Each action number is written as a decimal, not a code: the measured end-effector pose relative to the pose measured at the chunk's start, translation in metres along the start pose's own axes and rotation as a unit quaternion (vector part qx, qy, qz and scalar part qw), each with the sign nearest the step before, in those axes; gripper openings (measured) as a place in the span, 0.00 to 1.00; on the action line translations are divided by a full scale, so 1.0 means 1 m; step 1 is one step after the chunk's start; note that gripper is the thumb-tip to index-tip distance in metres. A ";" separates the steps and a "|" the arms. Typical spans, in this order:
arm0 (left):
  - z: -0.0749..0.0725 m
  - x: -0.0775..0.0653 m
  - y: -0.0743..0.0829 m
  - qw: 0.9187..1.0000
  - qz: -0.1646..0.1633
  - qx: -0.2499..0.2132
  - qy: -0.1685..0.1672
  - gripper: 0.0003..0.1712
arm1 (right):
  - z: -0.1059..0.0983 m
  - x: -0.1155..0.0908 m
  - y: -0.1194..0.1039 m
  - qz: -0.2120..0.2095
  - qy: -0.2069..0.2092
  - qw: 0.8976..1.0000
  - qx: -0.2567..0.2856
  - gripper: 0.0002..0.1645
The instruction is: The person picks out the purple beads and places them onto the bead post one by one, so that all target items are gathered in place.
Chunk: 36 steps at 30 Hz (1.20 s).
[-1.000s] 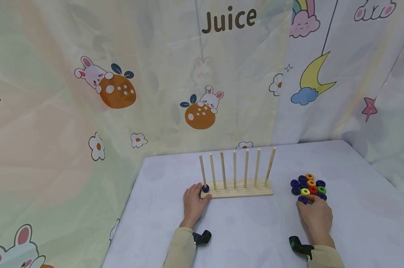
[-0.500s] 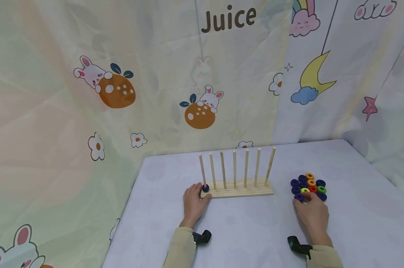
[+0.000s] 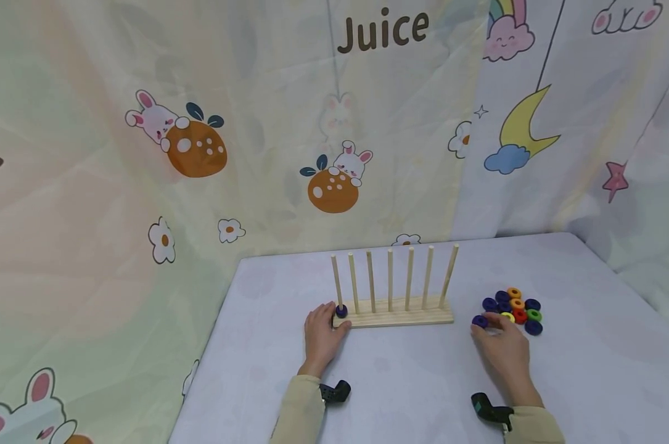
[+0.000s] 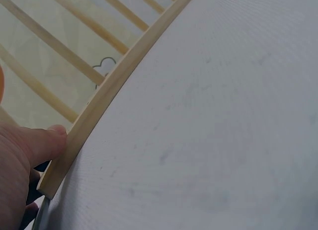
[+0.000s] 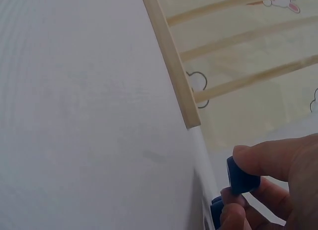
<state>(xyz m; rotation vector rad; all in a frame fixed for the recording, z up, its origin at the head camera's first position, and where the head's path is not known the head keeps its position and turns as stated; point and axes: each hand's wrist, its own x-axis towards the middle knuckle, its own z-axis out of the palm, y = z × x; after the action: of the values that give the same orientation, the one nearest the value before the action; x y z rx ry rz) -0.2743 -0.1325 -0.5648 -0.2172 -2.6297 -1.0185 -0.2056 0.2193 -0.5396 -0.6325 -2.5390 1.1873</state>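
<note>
A wooden peg rack with a row of upright pegs stands on the table. One dark blue ring sits at the foot of its leftmost peg. My left hand grips that end of the base, the thumb against its front edge in the left wrist view. Between thumb and fingers my right hand pinches another dark blue ring, just left of a cluster of coloured rings. The right hand partly covers a yellow ring in the cluster.
The cluster holds several blue rings, plus orange, red, yellow and green ones, right of the rack. White cloth covers the table. A printed curtain hangs behind its far edge. Each wrist wears a black device.
My right hand has moved left and slightly farther from me, carrying the blue ring away from the cluster's near edge. The left hand has stayed on the rack.
</note>
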 end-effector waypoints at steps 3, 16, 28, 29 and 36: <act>0.000 0.000 0.001 1.000 -0.003 -0.002 -0.002 0.34 | 0.003 -0.002 -0.003 0.001 -0.009 1.000 0.003 0.27; 0.000 0.000 0.001 1.000 -0.002 -0.004 0.000 0.34 | 0.016 -0.011 -0.016 -0.008 -0.026 1.000 0.007 0.29; -0.002 0.000 0.002 1.000 -0.005 -0.007 0.000 0.34 | 0.034 -0.021 -0.027 -0.083 -0.051 0.995 0.026 0.23; -0.002 0.000 0.001 1.000 -0.005 -0.006 0.000 0.34 | 0.035 -0.021 -0.027 -0.084 -0.052 0.995 0.027 0.22; -0.002 -0.001 0.001 1.000 -0.004 -0.005 -0.003 0.34 | 0.042 -0.028 -0.030 -0.086 -0.075 0.993 0.034 0.22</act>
<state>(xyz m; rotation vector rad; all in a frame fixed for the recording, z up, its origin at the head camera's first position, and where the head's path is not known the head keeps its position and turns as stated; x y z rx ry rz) -0.2725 -0.1334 -0.5630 -0.2114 -2.6335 -1.0341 -0.2067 0.1606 -0.5438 -0.3134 -2.5995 1.2960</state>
